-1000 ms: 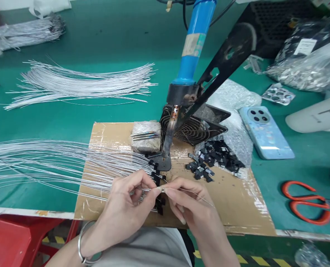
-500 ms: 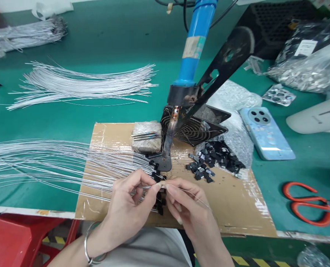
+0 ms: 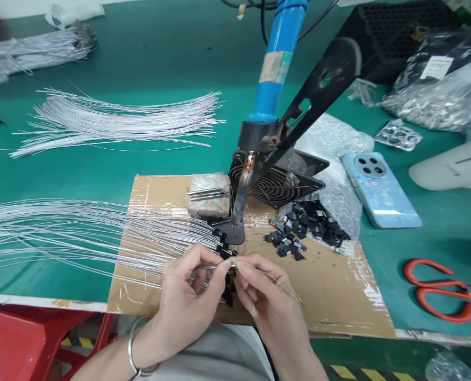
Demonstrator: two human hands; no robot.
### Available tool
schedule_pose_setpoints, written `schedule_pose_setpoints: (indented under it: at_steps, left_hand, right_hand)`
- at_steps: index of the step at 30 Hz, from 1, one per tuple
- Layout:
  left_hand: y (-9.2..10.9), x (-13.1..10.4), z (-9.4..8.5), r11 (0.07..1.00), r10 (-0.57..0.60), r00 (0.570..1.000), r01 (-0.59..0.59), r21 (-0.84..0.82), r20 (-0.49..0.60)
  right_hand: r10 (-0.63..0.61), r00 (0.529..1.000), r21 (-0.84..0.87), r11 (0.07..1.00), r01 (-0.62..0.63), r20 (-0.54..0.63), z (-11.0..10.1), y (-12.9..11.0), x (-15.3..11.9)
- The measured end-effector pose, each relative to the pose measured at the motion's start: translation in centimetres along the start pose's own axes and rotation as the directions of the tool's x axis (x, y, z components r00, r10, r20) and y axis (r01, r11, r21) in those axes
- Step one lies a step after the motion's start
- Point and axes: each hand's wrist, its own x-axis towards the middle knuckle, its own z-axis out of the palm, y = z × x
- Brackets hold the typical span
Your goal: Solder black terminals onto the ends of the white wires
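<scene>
Fingertips of my left hand (image 3: 193,288) and my right hand (image 3: 265,288) meet in a pinch just in front of the soldering iron's tip. My left hand grips the end of a white wire, mostly covered by the fingers. A thin strand, which looks like solder wire (image 3: 283,287), runs from my right fingertips back across that hand. Beneath and behind the hands lie many white wires (image 3: 152,233) with small black connectors (image 3: 222,243) on their ends. The blue-handled soldering iron (image 3: 269,95) is fixed in a black stand, tip pointing down.
A cardboard sheet (image 3: 338,301) covers the work spot. Black connector pieces (image 3: 289,241) lie right of the iron, beside a fan (image 3: 275,185). A phone (image 3: 380,190) and orange scissors (image 3: 442,291) are further right. A loose wire bundle (image 3: 128,119) lies at the back left.
My left hand and wrist have shifted slightly to the right. My right hand has drawn a little to the left, and the strand's tail now shows past it. Both pinches stay closed.
</scene>
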Motion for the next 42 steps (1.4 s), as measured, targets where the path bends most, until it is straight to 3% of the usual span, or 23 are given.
schedule_pose_setpoints:
  at_steps: [7, 16, 21, 24, 31, 42]
  left_hand:
    - [0.3, 0.2, 0.4, 0.991, -0.103, 0.995, 0.103, -0.084, 0.005]
    - [1.6, 1.1, 0.0, 0.937, -0.228, 0.972, 0.237, -0.258, 0.064]
    - [1.6, 1.1, -0.1, 0.930, -0.250, 0.966, 0.258, -0.262, 0.064]
    - [1.5, 1.0, -0.1, 0.931, -0.245, 0.968, 0.250, -0.265, 0.052]
    - [0.9, 0.8, 0.1, 0.977, -0.141, 0.990, 0.135, -0.164, -0.021]
    - [0.3, 0.0, 0.2, 0.999, -0.013, 0.998, 0.010, -0.043, -0.058]
  right_hand:
    - [-0.057, 0.998, -0.020, 0.998, 0.056, -0.020, 0.1, 0.2, 0.0]
    - [-0.211, 0.977, -0.218, 0.952, 0.215, 0.043, -0.9, 0.3, -0.5]
    - [-0.195, 0.979, -0.165, 0.965, 0.202, 0.060, -0.8, 0.1, -0.2]
    - [-0.188, 0.982, -0.128, 0.973, 0.191, 0.032, -0.7, 0.1, 0.0]
    - [-0.237, 0.971, -0.268, 0.933, 0.239, 0.038, -0.6, 0.3, -0.3]
    - [-0.179, 0.984, -0.224, 0.959, 0.174, -0.002, -0.4, 0.2, -0.1]
